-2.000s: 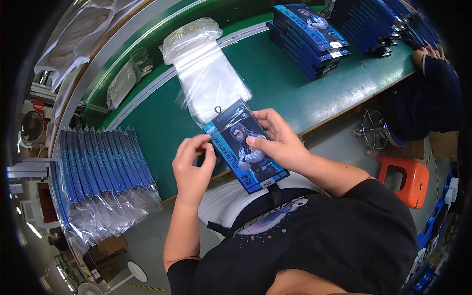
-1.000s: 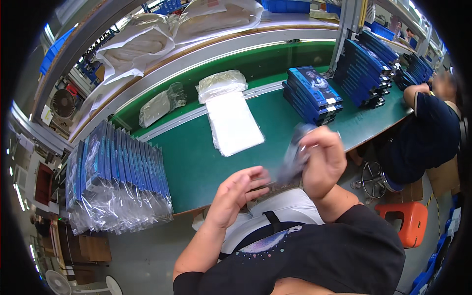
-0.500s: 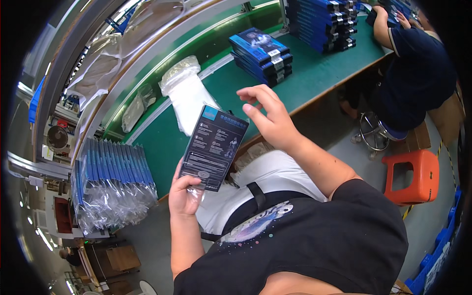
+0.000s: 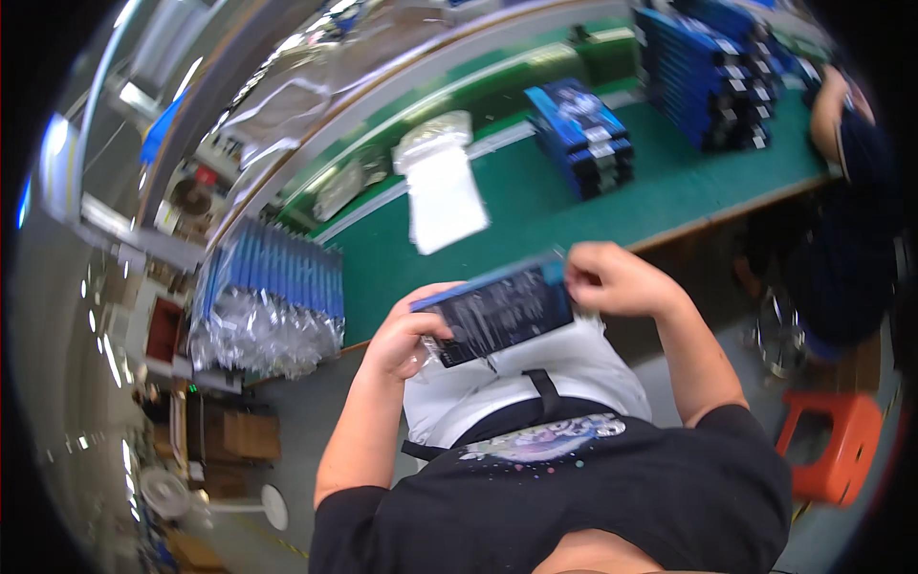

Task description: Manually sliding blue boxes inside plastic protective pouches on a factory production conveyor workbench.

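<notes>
Green workbench [image 4: 574, 206] behind; dark flat box [image 4: 502, 311] held over the lap, back side up, long axis running left-right, right end tilted slightly up. Left hand [image 4: 402, 335] fingers clamp its left end, right hand [image 4: 607, 279] pinches its right end.

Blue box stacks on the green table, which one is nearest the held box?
The short stack at mid-table; the taller stack sits farther right.

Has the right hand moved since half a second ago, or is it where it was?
Yes. The right hand has dropped from over the green table's front edge onto the dark flat box's right end, which the left hand holds too.
</notes>
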Demonstrator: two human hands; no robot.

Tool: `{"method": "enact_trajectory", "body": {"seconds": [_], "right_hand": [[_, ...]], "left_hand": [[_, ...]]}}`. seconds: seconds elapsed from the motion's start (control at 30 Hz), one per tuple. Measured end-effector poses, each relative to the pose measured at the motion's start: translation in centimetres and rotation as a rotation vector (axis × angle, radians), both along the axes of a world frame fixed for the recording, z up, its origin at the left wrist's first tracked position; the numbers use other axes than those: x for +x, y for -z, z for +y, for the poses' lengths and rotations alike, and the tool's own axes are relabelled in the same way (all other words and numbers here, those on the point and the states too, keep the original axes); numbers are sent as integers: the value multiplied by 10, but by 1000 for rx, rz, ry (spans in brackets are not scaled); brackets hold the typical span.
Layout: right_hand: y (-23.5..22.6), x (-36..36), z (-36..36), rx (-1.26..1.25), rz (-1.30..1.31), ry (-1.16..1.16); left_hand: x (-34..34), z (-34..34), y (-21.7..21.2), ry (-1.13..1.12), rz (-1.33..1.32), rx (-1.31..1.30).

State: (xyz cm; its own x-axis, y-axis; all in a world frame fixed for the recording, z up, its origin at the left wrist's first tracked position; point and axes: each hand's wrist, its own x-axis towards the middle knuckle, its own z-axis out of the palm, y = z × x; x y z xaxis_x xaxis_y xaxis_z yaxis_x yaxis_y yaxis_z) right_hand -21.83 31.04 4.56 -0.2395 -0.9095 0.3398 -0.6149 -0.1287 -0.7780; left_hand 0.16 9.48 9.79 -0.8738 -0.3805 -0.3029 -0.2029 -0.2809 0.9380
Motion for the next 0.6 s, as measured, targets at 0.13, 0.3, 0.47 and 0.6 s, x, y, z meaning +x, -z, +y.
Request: {"method": "enact_trajectory", "body": {"seconds": [0.13, 0.3, 0.47, 0.6], "right_hand": [[-16, 14, -5, 281, 440, 87], [-22, -2, -33, -37, 508, 373], [33, -17, -50, -120, 532, 480], [34, 3, -65, -134, 633, 524]], "left_hand": [[1, 12, -24, 45, -73, -202], [30, -13, -77, -348, 249, -784], [66, -95, -133, -815, 395, -1803], [102, -172, -128, -923, -180, -2023]]}}
